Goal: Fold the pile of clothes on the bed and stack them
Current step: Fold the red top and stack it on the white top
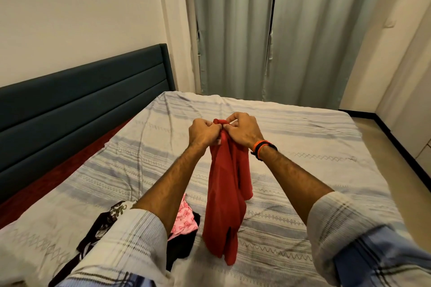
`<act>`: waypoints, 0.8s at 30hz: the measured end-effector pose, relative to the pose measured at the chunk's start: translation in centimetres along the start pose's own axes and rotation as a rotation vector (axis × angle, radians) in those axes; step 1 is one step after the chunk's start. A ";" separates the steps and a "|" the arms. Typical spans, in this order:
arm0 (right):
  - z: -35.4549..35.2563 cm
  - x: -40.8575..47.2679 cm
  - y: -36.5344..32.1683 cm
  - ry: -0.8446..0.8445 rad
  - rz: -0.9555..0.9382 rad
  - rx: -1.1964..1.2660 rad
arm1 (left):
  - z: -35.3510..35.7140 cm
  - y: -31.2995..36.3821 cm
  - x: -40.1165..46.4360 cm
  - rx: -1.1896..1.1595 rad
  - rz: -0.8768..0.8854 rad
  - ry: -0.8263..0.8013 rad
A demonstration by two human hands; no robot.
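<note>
Bed [303,147]; fingers [211,128] around red garment [224,184]

Both arms outstretched — left hand [202,132] and right hand [242,130] side by side, fingers curled tight, knuckles up

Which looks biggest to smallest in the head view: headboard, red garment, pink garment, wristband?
As they appear in frame:
1. headboard
2. red garment, held up by left hand and right hand
3. pink garment, partly hidden by the forearm
4. wristband
</note>
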State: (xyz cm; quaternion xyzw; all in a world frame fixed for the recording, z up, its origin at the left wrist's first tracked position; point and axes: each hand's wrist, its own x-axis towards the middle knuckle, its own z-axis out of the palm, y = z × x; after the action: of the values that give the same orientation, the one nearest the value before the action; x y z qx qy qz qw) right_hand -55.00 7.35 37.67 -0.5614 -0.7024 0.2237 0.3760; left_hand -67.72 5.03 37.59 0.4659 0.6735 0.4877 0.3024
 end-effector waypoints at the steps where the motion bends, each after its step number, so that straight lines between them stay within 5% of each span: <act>1: 0.2 -0.1 0.0 0.027 -0.001 -0.011 | 0.1 0.0 -0.1 -0.021 -0.005 0.001; 12: 0.5 -0.4 -0.2 0.167 0.005 -0.037 | 0.1 0.1 -0.5 -0.081 0.004 0.010; 24: 0.0 -0.4 0.6 -0.040 -0.097 -0.081 | -0.5 0.4 -0.8 -0.124 -0.033 -0.240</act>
State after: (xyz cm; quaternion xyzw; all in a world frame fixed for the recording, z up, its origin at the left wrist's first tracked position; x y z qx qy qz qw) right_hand -54.60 7.12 37.15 -0.5371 -0.7446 0.1878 0.3490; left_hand -67.74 4.08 38.10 0.4902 0.6086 0.4641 0.4170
